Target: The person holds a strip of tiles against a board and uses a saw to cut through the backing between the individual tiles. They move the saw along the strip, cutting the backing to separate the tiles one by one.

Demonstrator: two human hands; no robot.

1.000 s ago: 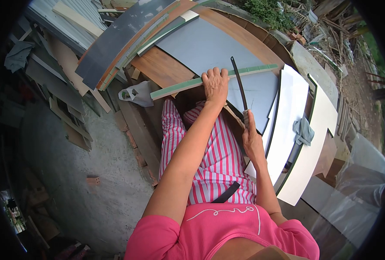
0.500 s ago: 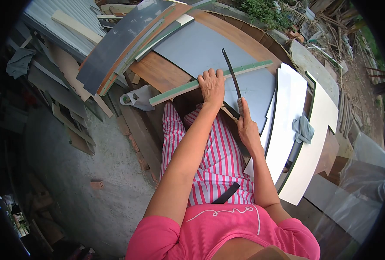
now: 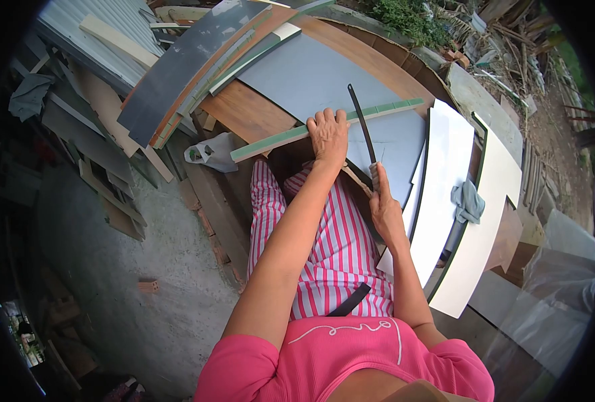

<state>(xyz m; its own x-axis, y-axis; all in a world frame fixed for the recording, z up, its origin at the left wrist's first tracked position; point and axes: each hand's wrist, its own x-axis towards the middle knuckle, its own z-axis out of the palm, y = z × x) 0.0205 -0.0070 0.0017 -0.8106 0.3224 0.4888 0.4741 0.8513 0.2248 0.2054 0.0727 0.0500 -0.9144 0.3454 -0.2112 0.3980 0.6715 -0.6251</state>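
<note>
My left hand (image 3: 328, 139) is closed over a long, narrow strip with a green face and pale edge (image 3: 272, 143), pressing it across the work surface. In my right hand (image 3: 386, 213) is the handle of a saw with a thin, dark blade (image 3: 362, 122). That blade lies across the strip, just right of my left hand, its tip pointing away from me. Beneath both is a blue-grey panel (image 3: 311, 67) with faint lines on it near the blade. How deep the blade sits in the strip cannot be made out.
Long white boards (image 3: 438, 174) lie at the right, with a grey-blue cloth (image 3: 468, 201) on them. Dark curved panels (image 3: 190, 63) and strips are stacked at the upper left. A white plastic bag (image 3: 215, 151) sits below them. One brick (image 3: 148, 286) is on the concrete floor.
My right hand has drawn the saw back toward my body, and its tip is lower in view. My left hand and the strip have barely shifted.
</note>
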